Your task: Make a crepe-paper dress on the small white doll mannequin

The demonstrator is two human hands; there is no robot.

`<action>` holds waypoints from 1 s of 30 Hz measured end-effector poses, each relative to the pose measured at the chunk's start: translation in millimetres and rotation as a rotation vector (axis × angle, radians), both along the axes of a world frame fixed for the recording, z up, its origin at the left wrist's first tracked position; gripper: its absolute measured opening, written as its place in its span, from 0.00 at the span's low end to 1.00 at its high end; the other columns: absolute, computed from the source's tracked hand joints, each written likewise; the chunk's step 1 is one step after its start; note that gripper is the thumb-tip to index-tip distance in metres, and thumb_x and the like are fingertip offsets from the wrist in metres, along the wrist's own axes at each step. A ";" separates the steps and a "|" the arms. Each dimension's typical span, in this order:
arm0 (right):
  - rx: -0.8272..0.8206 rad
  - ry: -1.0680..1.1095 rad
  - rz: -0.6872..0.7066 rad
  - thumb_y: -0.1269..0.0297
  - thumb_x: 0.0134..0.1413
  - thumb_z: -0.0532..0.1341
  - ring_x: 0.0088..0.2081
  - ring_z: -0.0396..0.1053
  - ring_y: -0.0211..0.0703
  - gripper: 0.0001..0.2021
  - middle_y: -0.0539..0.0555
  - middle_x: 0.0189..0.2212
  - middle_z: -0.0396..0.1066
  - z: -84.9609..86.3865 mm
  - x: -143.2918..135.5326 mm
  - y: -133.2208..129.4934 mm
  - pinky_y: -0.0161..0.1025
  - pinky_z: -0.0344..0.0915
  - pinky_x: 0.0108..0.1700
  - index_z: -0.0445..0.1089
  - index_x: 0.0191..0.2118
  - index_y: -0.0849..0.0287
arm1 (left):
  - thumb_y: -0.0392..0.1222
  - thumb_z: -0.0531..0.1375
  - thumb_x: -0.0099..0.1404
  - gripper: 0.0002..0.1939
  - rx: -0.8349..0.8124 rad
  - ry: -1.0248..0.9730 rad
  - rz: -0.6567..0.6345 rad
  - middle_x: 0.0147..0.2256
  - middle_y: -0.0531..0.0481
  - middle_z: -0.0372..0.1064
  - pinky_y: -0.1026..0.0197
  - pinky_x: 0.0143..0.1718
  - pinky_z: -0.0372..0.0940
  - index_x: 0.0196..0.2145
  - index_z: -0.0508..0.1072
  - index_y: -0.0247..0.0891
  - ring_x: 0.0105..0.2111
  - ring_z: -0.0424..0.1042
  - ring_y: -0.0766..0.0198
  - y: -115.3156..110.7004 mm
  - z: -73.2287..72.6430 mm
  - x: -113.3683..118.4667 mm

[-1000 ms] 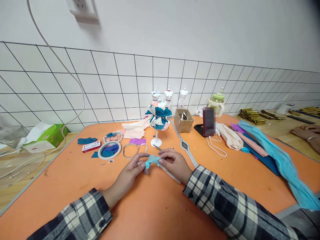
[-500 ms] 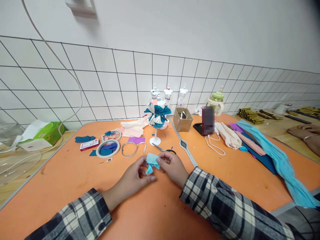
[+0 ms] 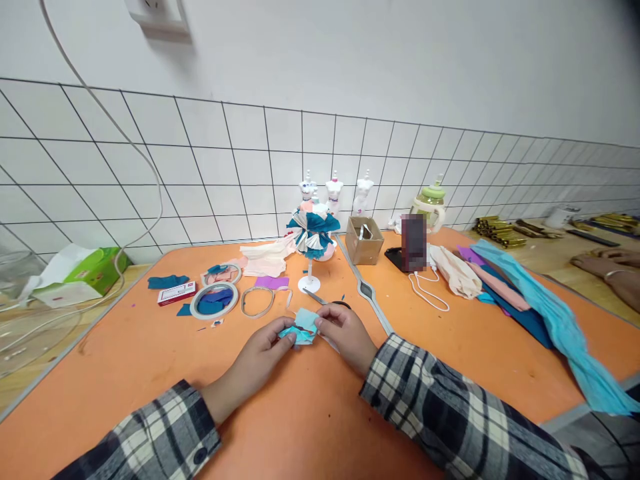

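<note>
A small piece of light blue crepe paper (image 3: 305, 320) is pinched between both hands, just above the orange mat. My left hand (image 3: 257, 360) grips its left part with thumb and fingers. At its right edge, my right hand (image 3: 349, 335) has closed thumb and fingertips on it. The piece looks folded, with a dark gap across its middle. Scissors (image 3: 315, 297) lie right behind my hands, their black handles partly covered by my right hand. Behind them stands a miniature dress form (image 3: 313, 233) wearing a teal and white pleated paper dress.
To the left lie tape rolls (image 3: 195, 311), a small red-and-white box (image 3: 177, 293) and paper scraps. Small white dress forms (image 3: 363, 190), a cardboard box (image 3: 365, 248) and a phone (image 3: 414, 243) stand at the back. Long crepe strips (image 3: 560, 320) lie right, near another person's hand (image 3: 610, 267).
My left thumb has moved up onto the paper from below, and its loose lower end now lies spread towards my left fingers. The right hand has barely moved.
</note>
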State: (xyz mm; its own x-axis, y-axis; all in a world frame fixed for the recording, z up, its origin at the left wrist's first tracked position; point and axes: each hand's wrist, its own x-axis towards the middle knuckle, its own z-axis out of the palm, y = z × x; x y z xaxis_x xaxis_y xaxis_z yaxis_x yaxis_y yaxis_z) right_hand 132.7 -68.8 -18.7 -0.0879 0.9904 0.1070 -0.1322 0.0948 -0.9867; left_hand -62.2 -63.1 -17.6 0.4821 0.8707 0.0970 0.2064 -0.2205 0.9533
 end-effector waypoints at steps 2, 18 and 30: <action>-0.010 0.038 0.015 0.56 0.45 0.66 0.31 0.65 0.39 0.12 0.48 0.26 0.68 1.0 -0.4 -0.9 0.37 0.61 0.37 0.69 0.28 0.59 | 0.48 0.56 0.68 0.12 -0.019 -0.020 -0.013 0.38 0.49 0.71 0.59 0.43 0.62 0.42 0.71 0.39 0.39 0.69 0.58 -0.8 1.4 0.4; -0.186 0.496 -0.189 0.50 0.36 0.74 0.29 0.71 0.38 0.22 0.49 0.26 0.75 10.7 11.7 5.8 0.34 0.66 0.33 0.67 0.32 0.57 | 0.51 0.56 0.67 0.13 -0.006 0.006 0.030 0.33 0.50 0.68 0.60 0.39 0.60 0.38 0.72 0.39 0.36 0.66 0.59 1.0 1.9 0.0; -0.199 0.521 -0.073 0.55 0.36 0.75 0.28 0.69 0.35 0.19 0.47 0.24 0.72 12.6 7.0 -0.9 0.34 0.69 0.34 0.69 0.30 0.58 | 0.53 0.65 0.57 0.18 0.072 0.148 0.153 0.25 0.59 0.55 0.63 0.28 0.53 0.30 0.60 0.42 0.27 0.56 0.64 -2.3 4.2 -1.9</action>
State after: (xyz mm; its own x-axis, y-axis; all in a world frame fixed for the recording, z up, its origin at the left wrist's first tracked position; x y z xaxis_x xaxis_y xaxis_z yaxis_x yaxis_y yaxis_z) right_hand 139.7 -69.7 -6.1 -0.0039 0.9974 -0.0715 -0.6067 -0.0592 -0.7928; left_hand -64.1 -65.4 -13.4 0.3582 0.9283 0.0996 0.3795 -0.2422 0.8929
